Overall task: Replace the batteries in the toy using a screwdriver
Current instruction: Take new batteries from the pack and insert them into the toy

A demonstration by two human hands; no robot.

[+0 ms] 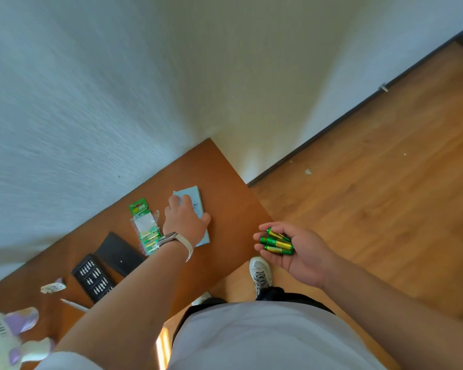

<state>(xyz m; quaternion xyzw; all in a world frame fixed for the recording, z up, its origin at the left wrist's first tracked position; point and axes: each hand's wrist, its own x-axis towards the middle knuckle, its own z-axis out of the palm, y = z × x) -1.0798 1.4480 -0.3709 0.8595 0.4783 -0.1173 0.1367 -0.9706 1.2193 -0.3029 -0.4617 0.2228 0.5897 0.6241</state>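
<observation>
Left hand (183, 222): palm down on a pale blue packet (195, 198), fingers laid loosely over its far end, thumb spread out to the side at its edge; pressing rather than wrapped round it.
Watch (169, 240): on the left wrist, pale strap.
Right hand (302, 252): palm up, just beyond the table's corner and over the floor (385, 182), fingers curved up to cup three batteries.
Batteries (277, 243): green and gold, lying side by side across the right palm and fingers, touching one another.
Packet: flat on the table (225, 177), near its far right corner, mostly covered by the left hand.
Battery pack (143, 225): green card with clear blister, torn open, flat on the table just left of the left hand; a few green cells inside at its near end.
Black case lid (119, 253): flat on the table, near the pack.
Bit tray (94, 279): black, rows of small bits, just beside the lid on its near-left side.
Screwdriver (74, 305): slim and pale, lying on the table beside the tray, held by neither hand.
Wrapper (52, 287): crumpled scrap, left of the tray.
Toy (6, 335): white and purple, at the table's near left, well apart from both hands; blurred, battery compartment not discernible.
Shoe (261, 272): pale, on the floor below the right hand.
Wall (91, 89): pale, directly behind the table.
</observation>
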